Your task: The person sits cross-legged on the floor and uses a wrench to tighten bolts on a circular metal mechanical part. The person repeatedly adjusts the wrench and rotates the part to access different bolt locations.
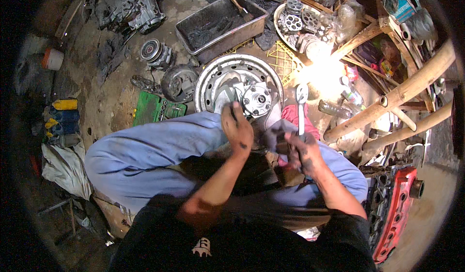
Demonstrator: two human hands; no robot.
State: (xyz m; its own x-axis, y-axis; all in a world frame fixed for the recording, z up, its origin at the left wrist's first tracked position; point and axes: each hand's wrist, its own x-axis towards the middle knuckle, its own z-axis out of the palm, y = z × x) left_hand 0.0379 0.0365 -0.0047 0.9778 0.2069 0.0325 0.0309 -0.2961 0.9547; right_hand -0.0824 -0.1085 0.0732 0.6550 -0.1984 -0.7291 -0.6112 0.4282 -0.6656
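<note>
Beside silver hub (257, 100) | left hand (237, 132): hold unclear | right hand (306, 154) clamped on ratchet (301, 113), handle end hidden

White glare (319, 66) burns out the spot ahead to my right; my right hand (307, 153) is softly blurred, and toward the rim the fisheye view bends and sinks into darkness.

A hub (256, 100) lay on the wheel rim (232, 61), before the person's legs (155, 141). Behind the rim stood a tub (232, 42), a brush (239, 5) in it; right of the tub sat a basin (280, 32) of metal parts (293, 23). A tool case (147, 109) lay left of the rim, a bottle (334, 108) right of it. The right hand (306, 153) held a wrench (301, 114) right of the hub.
</note>
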